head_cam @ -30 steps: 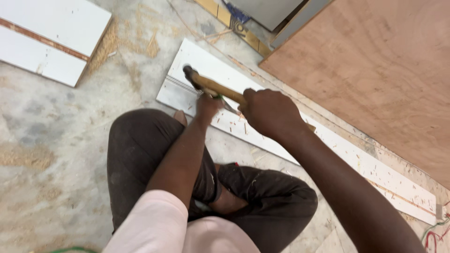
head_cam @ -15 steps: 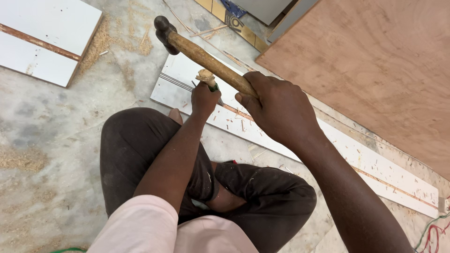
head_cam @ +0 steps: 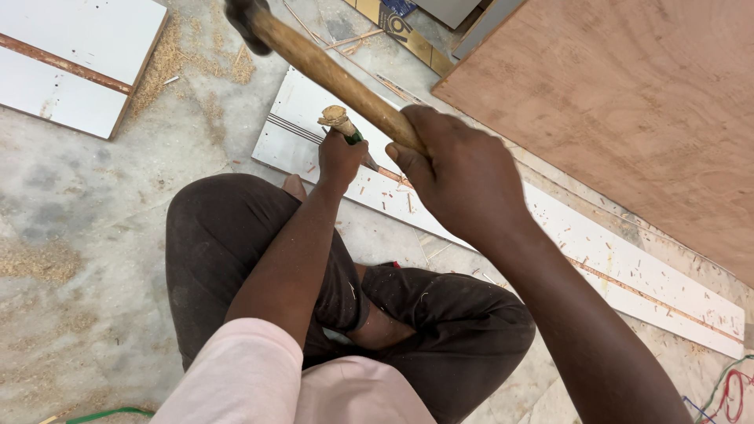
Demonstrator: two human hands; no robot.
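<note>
Up went our hammer (head_cam: 330, 74) above the white board (head_cam: 503, 235); our right hand (head_cam: 463, 177) has a tight grip on its handle, our left hand (head_cam: 339, 157) squeezes the chisel (head_cam: 342, 126) on that board.

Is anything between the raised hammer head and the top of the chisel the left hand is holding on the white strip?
Nothing visible. The right hand holds the hammer raised, its head up and to the left of the chisel. The left hand grips the chisel below its wooden top, leaving it bare above the white strip.
</note>
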